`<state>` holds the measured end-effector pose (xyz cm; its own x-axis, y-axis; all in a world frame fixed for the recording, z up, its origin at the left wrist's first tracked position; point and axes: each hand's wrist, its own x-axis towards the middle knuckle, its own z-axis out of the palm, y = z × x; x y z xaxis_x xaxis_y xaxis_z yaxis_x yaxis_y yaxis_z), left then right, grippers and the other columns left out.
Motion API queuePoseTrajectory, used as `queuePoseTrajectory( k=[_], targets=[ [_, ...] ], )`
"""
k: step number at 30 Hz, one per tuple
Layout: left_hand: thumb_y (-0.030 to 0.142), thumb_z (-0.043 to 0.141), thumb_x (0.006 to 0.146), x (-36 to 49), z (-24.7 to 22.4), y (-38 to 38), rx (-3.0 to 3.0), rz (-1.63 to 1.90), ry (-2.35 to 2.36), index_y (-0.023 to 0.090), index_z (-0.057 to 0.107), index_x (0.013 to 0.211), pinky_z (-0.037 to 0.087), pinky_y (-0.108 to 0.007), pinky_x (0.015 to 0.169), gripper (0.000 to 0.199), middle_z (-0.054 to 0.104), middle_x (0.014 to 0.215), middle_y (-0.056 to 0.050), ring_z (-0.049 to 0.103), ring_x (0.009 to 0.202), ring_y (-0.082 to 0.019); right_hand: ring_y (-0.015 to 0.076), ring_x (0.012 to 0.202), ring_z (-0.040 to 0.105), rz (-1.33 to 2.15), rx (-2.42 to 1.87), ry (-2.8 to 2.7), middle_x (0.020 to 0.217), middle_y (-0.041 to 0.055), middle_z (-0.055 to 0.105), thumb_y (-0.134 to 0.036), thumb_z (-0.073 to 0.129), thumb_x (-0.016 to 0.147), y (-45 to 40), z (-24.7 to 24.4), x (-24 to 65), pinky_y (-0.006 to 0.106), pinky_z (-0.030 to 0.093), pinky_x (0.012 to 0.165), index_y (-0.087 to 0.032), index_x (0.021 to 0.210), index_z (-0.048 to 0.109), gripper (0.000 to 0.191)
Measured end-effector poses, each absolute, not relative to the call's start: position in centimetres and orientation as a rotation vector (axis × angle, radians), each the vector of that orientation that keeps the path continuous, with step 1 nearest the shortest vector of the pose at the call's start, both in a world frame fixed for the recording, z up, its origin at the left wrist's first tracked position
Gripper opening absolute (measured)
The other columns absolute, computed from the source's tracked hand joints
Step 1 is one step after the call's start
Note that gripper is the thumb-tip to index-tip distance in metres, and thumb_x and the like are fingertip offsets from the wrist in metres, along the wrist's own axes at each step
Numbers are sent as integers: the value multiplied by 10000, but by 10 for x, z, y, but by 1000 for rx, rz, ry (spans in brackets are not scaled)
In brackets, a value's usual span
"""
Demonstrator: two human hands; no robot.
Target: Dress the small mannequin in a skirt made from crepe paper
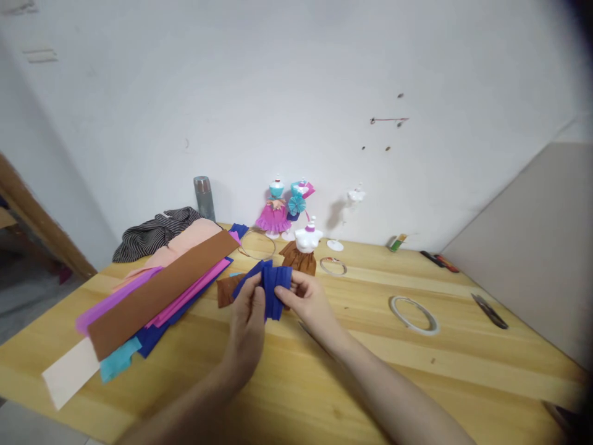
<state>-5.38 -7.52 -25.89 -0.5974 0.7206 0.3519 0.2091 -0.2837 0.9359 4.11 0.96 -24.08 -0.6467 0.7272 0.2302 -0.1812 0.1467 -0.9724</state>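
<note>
Between my two hands is a pleated strip of dark blue crepe paper (273,287), held above the table. My left hand (249,315) pinches its left part, fingers closed round the folds. On the other side my right hand (303,300) grips the right edge, thumb pressed on the front. Just behind stands a small white mannequin (308,238) with a gathered brown skirt (296,256). A piece of brown paper (226,290) lies left of the blue strip, partly covered by it.
Stacked crepe paper sheets (162,290) in several colours lie at left, by a striped cloth (157,233) and a flask (204,198). Dressed mannequins (273,213) stand by the wall. Rightward are a bare mannequin (356,195), a tape roll (414,315) and scissors (490,311).
</note>
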Motion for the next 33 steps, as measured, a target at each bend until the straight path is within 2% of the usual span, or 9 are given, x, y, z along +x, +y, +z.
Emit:
queuePoseTrajectory(
  k=[3, 6, 9, 13, 17, 21, 23, 29, 33],
  targets=[
    [395, 486, 910, -67, -233, -79, 1229, 1927, 1541, 177, 669, 1031, 476, -319, 832, 310, 693, 1017, -74, 624, 918, -209, 94, 486, 428, 1712, -470, -1728, 571, -20, 546, -477, 733, 682, 16, -224, 56, 227, 334, 478, -154, 768, 667, 341],
    [406, 560, 857, -88, -207, -72, 1374, 1832, 1587, 190, 659, 1090, 456, -346, 908, 333, 657, 1154, -81, 595, 1052, -242, 98, 502, 452, 1772, -416, -1769, 561, -18, 550, -480, 763, 657, 23, -213, 68, 229, 360, 497, -149, 723, 672, 350],
    [431, 610, 808, -104, -188, -58, 1523, 1506, 1456, 178, 661, 1100, 440, -375, 947, 389, 673, 1141, -95, 575, 1124, -279, 128, 588, 535, 1827, -388, -1824, 620, -3, 593, -470, 781, 645, 26, -205, 77, 248, 427, 567, -148, 734, 667, 353],
    [366, 713, 713, -105, -176, -40, 1533, 1044, 1162, 152, 673, 1018, 480, -361, 886, 374, 714, 1031, -99, 647, 982, -257, 86, 501, 463, 1778, -437, -1905, 569, -31, 539, -456, 792, 634, 29, -197, 85, 214, 366, 497, -136, 698, 629, 365],
    [296, 704, 702, -97, -174, -31, 1575, 864, 1115, 132, 687, 842, 505, -290, 732, 216, 718, 825, -58, 652, 767, -187, 61, 466, 401, 1639, -483, -1928, 532, -58, 482, -438, 773, 665, 31, -193, 91, 189, 288, 446, -140, 680, 600, 344],
    [320, 672, 726, -95, -175, -28, 1505, 962, 1269, 149, 705, 827, 447, -219, 504, 202, 693, 723, -37, 611, 602, -151, 109, 602, 564, 1586, -443, -1838, 694, -6, 628, -401, 748, 704, 33, -190, 94, 224, 431, 560, -157, 819, 639, 291],
    [322, 677, 720, -95, -175, -27, 1478, 1090, 1276, 162, 718, 815, 425, -212, 451, 190, 676, 665, -25, 590, 541, -144, 146, 713, 625, 1530, -414, -1790, 803, 21, 679, -363, 748, 706, 34, -190, 94, 265, 485, 653, -175, 900, 652, 286],
    [292, 738, 661, -92, -174, -25, 1416, 1445, 1164, 158, 710, 712, 509, -262, 572, 146, 693, 646, -23, 639, 602, -170, 186, 813, 640, 1311, -498, -1684, 934, 57, 695, -276, 749, 695, 39, -199, 90, 313, 525, 694, -210, 1091, 643, 415],
    [318, 765, 640, -94, -175, -26, 1308, 1549, 1156, 145, 697, 745, 530, -281, 612, 213, 709, 662, -31, 666, 636, -187, 163, 722, 614, 1258, -522, -1631, 834, 35, 679, -237, 748, 677, 39, -203, 87, 296, 513, 642, -215, 1136, 639, 473]
  ],
)
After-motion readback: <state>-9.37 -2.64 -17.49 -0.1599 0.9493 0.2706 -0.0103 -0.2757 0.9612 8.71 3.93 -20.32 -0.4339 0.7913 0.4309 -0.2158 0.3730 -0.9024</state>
